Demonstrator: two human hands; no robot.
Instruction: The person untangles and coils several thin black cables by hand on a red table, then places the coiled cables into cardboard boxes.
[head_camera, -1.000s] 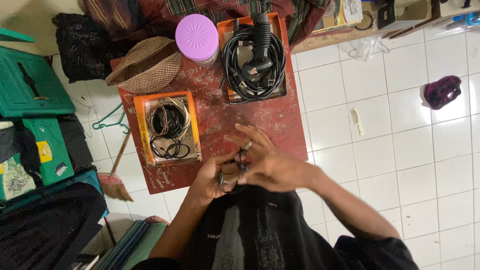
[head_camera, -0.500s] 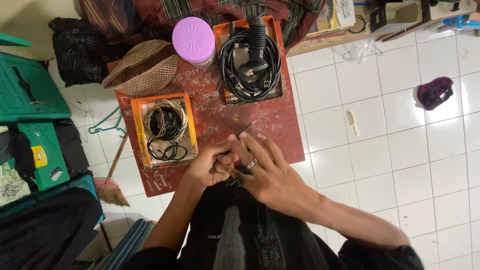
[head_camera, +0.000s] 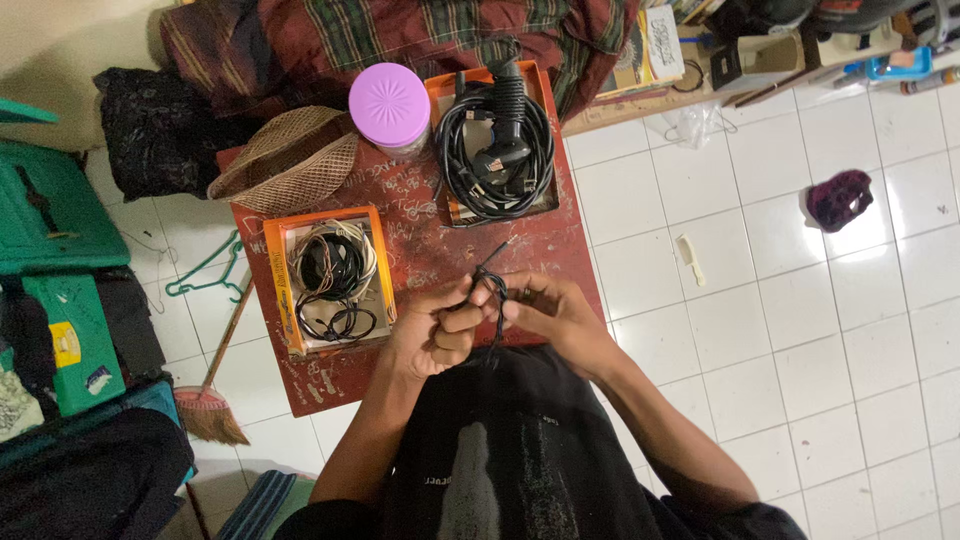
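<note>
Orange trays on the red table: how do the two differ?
The near tray, left of the left hand, holds thin cords, some pale, in small loose coils. The far tray, by the purple lid, holds one thick black cable bundle with a plug. Near one shows more bare floor. Both are orange-rimmed and rectangular.

The person wears a black short-sleeved shirt with a pale grey print down its front and small light lettering at the chest (too small to make out). Both forearms are bare; left hand and right hand are ungloved.
</note>
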